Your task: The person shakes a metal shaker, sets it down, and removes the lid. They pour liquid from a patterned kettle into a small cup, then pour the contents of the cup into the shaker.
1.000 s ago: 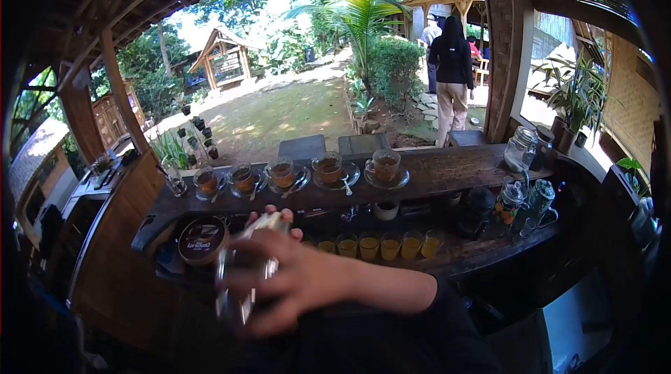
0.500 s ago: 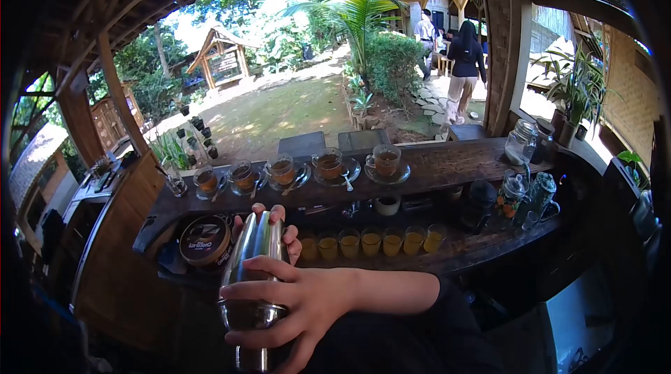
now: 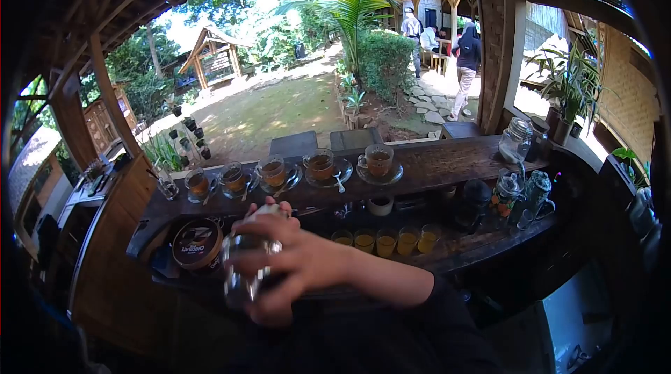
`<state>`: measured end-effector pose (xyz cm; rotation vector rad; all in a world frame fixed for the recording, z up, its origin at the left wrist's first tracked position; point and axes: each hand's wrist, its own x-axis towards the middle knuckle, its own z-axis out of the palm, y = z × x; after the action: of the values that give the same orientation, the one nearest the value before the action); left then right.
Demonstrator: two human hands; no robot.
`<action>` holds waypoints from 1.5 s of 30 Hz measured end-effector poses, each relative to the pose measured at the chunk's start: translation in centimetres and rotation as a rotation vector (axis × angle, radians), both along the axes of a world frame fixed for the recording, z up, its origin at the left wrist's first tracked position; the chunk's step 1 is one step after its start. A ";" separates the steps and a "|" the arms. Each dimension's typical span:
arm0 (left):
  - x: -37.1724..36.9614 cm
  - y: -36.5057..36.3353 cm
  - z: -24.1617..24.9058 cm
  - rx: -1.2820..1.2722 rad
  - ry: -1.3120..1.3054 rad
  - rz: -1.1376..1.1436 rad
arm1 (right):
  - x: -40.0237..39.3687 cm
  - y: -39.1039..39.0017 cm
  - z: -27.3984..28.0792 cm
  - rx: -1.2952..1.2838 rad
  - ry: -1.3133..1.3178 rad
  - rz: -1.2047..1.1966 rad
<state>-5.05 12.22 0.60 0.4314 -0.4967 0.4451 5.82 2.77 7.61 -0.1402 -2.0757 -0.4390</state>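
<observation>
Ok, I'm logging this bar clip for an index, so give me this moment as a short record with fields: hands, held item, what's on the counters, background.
right hand: wrapped around a metal shaker, grip closed
left hand: only fingertips show, at the shaker's top end
shaker: motion-blurred, tilted, held above the lower counter
upper counter: five glass cups of tea on saucers, in a row
lower counter: row of small glasses of yellow drink; round tin left of the shaker
background: garden, palm, huts; a person on the stone path
</observation>
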 end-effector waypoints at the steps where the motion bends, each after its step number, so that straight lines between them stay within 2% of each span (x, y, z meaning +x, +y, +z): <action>1: 0.8 -0.8 0.2 -0.072 -0.187 -0.110 | 0.4 1.9 -1.2 -0.185 0.144 -0.090; 2: 2.1 -2.0 0.5 -0.145 -0.374 -0.224 | 1.1 3.4 -1.7 -0.433 0.334 -0.160; 4: 4.6 -4.0 0.9 -0.295 -0.740 -0.456 | 1.7 3.1 -0.5 -0.519 0.381 -0.205; 5: 5.8 -4.5 1.2 -0.371 -0.928 -0.575 | 1.4 2.3 0.1 -0.344 0.245 -0.162; 7: 3.3 -2.1 0.7 -0.207 -0.567 -0.352 | -0.5 -1.0 1.5 -0.039 -0.009 -0.053; 8: 0.3 0.5 0.6 0.041 -0.011 -0.027 | -0.8 -2.2 2.1 0.113 -0.127 0.005; 9: 0.8 0.6 0.9 0.267 -0.200 -0.022 | -0.7 -1.8 1.9 0.108 -0.127 0.008; 10: 1.1 0.9 0.2 0.263 -0.199 -0.019 | -0.6 -1.3 1.4 0.092 -0.110 0.012; 11: 1.4 1.3 -0.9 -0.011 -0.097 0.034 | -0.5 -0.7 0.8 0.078 -0.093 0.017; 12: 1.8 1.3 -1.5 -0.281 0.003 0.087 | 0.5 1.6 -0.4 -0.069 -0.059 -0.038; 13: 4.6 -0.8 -1.1 -0.510 -0.616 -0.086 | 0.7 3.5 -1.4 -0.221 0.093 -0.132; 14: 7.4 -2.9 -0.6 -0.564 -1.212 -0.467 | 1.4 5.0 -1.8 -0.441 0.278 -0.195; 15: 6.5 -2.7 -0.8 -0.460 -0.997 -0.300 | 1.7 5.7 -1.8 -0.572 0.400 -0.269; 16: 5.5 -2.0 -0.8 -0.352 -0.779 -0.144 | 1.4 5.4 -1.3 -0.569 0.404 -0.270; 18: 3.4 0.0 -0.9 -0.139 -0.342 0.149 | 0.2 3.6 0.0 -0.176 0.130 -0.170; 20: 0.5 2.2 0.5 0.069 -0.070 -0.031 | -1.4 -0.1 1.7 0.143 -0.098 0.002; 22: 0.2 1.3 2.0 0.245 -0.238 0.053 | -1.5 -0.2 1.2 0.138 -0.125 0.052; 23: 0.2 2.4 1.4 0.200 -0.184 0.023 | -1.7 -0.3 1.1 0.134 -0.154 0.100; 24: 0.2 4.1 -0.3 0.032 -0.016 -0.007 | -0.6 1.3 1.0 0.090 -0.116 0.007; 25: 1.2 3.4 -0.6 0.035 -0.015 -0.004 | 0.3 3.6 0.2 -0.036 -0.064 -0.082; 27: 4.2 1.2 -1.1 -0.569 0.007 0.379 | 1.1 6.4 -0.7 -0.442 0.298 -0.258; 28: 4.0 1.3 -1.8 -0.568 0.007 0.378 | 1.7 6.3 -0.7 -0.588 0.402 -0.265; 30: 3.6 2.1 -4.0 -0.753 -0.372 0.097 | 1.3 5.3 -0.4 -0.309 0.219 -0.200; 32: 1.0 4.3 -1.5 -0.098 0.051 -0.097 | -0.3 2.0 1.1 0.019 -0.149 -0.137; 34: 0.9 3.0 0.0 0.068 -0.194 -0.031 | -1.8 0.0 0.9 0.112 -0.183 -0.003; 36: 1.0 4.0 -0.7 -0.025 -0.105 -0.013 | -0.9 2.2 0.4 0.090 -0.116 -0.076; 37: 1.9 4.3 -1.5 -0.150 -0.032 0.018 | 0.0 4.4 -0.9 -0.092 -0.028 -0.068; 38: 2.7 3.6 -2.2 -0.338 -0.011 0.136 | 0.3 6.5 -2.1 -0.196 0.134 -0.171; 39: 3.3 2.9 -2.4 -0.472 -0.018 0.236 | 0.9 7.1 -1.7 -0.430 0.309 -0.274; 40: 3.4 2.5 -2.7 -0.506 -0.021 0.269 | 1.4 7.3 -1.5 -0.595 0.420 -0.306; 42: 2.9 2.6 -2.4 -0.447 -0.026 0.209 | 1.4 6.6 -1.0 -0.422 0.327 -0.251; 44: 1.7 4.7 -1.9 -0.179 -0.009 -0.052 | -0.2 3.9 0.8 -0.077 0.013 -0.128; 45: 1.1 5.4 -1.7 -0.048 -0.039 -0.111 | -1.1 2.6 1.2 0.006 -0.066 -0.074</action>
<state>-4.00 17.62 -1.11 0.3481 -0.5435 0.3579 4.74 5.33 8.80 -0.2024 -2.1385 -0.5011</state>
